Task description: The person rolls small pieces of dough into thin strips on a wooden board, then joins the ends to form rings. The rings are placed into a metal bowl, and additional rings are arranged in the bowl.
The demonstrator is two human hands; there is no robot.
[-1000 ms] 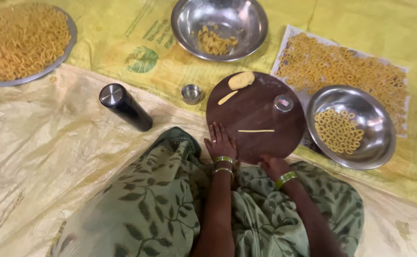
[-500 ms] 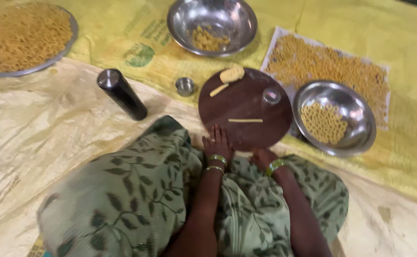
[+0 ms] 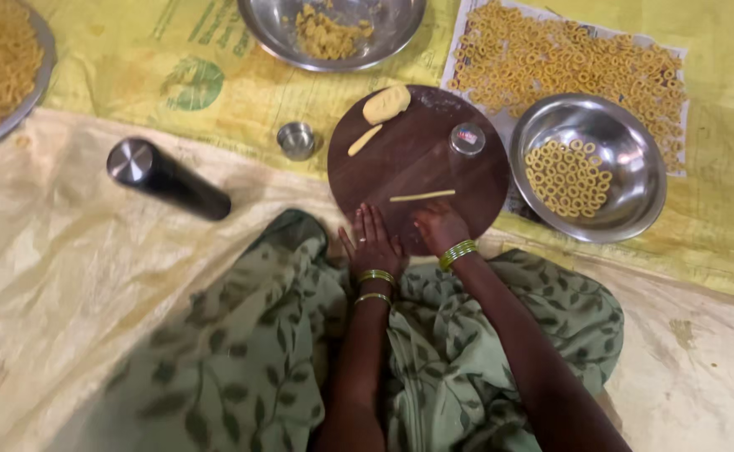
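Both hands flat, empty: left hand (image 3: 373, 243), right hand (image 3: 440, 227) on round board (image 3: 417, 159).

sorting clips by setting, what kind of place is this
Probably a home floor set up for making snacks by hand. Yellow sheets cover the ground, a round wooden board holds dough pieces, and a steel bowl and paper sheet hold small dough rings.
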